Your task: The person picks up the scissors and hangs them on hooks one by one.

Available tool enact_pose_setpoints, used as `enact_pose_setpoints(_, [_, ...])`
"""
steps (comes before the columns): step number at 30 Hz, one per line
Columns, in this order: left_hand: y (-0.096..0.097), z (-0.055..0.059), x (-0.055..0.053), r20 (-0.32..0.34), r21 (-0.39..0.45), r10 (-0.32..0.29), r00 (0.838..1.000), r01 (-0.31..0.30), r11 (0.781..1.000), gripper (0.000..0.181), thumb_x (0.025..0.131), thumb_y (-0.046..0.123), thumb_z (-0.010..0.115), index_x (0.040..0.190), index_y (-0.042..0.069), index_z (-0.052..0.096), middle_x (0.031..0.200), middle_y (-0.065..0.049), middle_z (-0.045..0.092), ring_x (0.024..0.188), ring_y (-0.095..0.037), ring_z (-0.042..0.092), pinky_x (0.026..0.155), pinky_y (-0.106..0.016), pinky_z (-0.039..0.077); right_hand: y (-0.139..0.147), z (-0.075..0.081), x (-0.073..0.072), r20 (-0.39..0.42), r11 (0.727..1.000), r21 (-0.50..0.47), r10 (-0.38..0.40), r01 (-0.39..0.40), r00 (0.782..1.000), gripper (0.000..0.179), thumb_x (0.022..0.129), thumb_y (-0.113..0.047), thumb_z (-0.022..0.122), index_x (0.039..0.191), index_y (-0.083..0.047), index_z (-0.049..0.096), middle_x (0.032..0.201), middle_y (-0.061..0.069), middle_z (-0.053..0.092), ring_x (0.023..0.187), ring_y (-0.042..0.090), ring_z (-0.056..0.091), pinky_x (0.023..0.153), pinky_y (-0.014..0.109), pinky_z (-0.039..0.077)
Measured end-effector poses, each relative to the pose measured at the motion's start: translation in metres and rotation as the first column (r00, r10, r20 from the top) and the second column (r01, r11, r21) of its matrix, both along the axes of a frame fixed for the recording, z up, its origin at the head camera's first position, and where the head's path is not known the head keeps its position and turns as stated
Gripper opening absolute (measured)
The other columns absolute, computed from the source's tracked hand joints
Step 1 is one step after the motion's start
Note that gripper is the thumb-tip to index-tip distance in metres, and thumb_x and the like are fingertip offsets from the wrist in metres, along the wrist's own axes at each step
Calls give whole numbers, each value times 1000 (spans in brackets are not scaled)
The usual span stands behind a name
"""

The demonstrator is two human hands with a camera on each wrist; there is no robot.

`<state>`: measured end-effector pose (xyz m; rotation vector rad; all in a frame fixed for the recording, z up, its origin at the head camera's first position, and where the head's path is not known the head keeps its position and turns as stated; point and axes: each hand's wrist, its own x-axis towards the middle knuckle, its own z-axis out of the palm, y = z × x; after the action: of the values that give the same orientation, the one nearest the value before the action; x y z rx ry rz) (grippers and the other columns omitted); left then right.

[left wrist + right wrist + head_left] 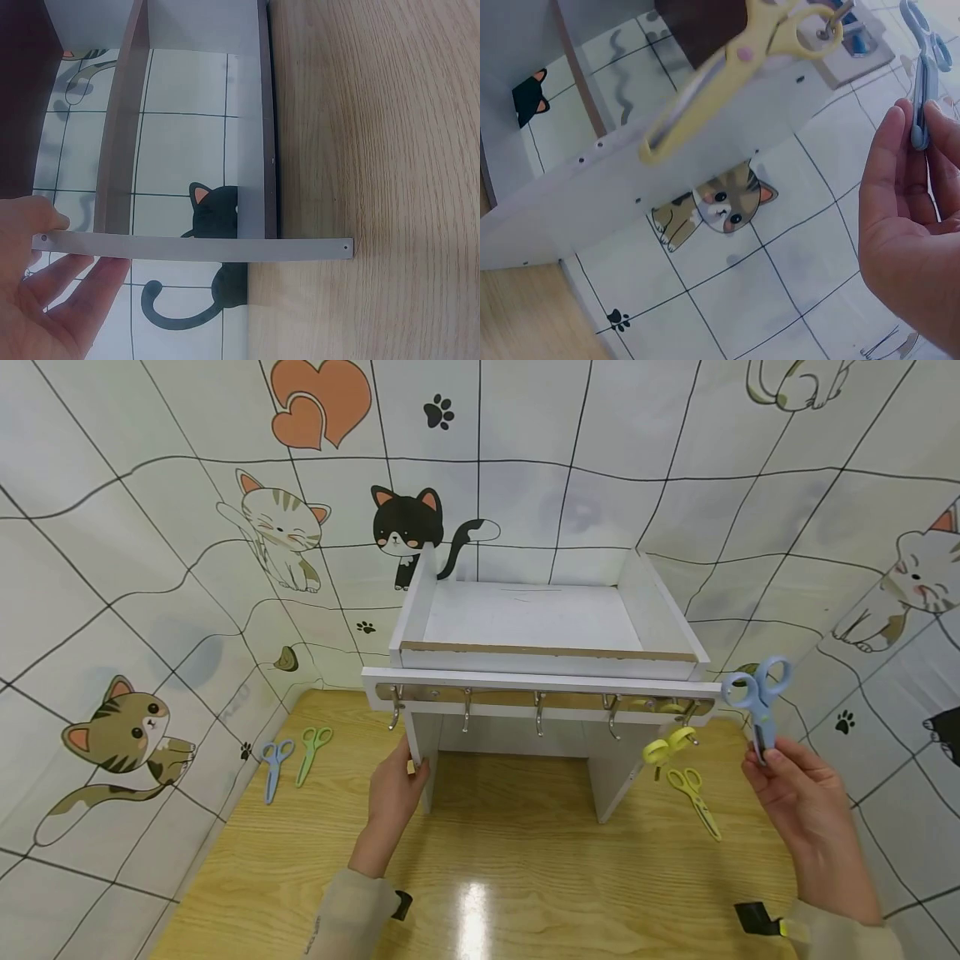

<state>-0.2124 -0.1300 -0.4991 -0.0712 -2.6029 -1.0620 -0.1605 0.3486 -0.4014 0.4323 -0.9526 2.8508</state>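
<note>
A small white shelf (pixel 525 660) with a row of metal hooks (pixel 539 713) along its front stands on the table. My left hand (pixel 395 793) grips its left side panel (pixel 202 248), thumb on one side and fingers on the other. Off to the right, my right hand (pixel 806 810) pinches a pair of blue scissors (pixel 761 702) by the blade end, handles up, beside the rightmost hook. Yellow scissors (pixel 670 746) hang from that end of the rail; the right wrist view shows a loop of these yellow scissors (pixel 772 45) over a hook.
Another pair of yellow scissors (pixel 695 802) lies on the wooden table (pixel 525 877) right of the shelf. At the left lie blue scissors (pixel 274 770) and green scissors (pixel 311 755). A wall covering (pixel 517 427) with cat drawings surrounds the table.
</note>
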Motion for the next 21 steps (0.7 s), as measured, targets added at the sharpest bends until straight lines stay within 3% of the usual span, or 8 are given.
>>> enact_pose_setpoints(5, [0, 1, 1, -9, 0, 2, 1000, -2, 1000, 27, 93, 14, 66, 119, 15, 59, 109, -15, 74, 86, -31, 76, 69, -45, 62, -10, 3, 2, -147, 991, 44, 133, -128, 980, 43, 99, 20, 27, 115, 13, 66, 108, 27, 72, 98, 35, 74, 89, 39, 59])
enact_pose_setpoints(10, [0, 1, 1, -13, -2, -1, 1000, 1, 1000, 27, 93, 14, 67, 119, 14, 59, 109, -14, 75, 85, -31, 76, 68, -45, 62, -19, 0, 1, -204, 977, 111, 201, -181, 958, 44, 99, 19, 26, 120, 13, 64, 113, 25, 71, 103, 33, 73, 93, 37, 58])
enact_pose_setpoints(21, [0, 0, 1, -9, 2, -5, 1000, 5, 1000, 29, 93, 13, 66, 121, 15, 58, 111, -15, 74, 88, -32, 76, 70, -43, 62, -37, -14, 0, -222, 961, 234, 203, -150, 954, 42, 98, 20, 30, 120, 11, 65, 113, 20, 73, 103, 28, 73, 92, 32, 58])
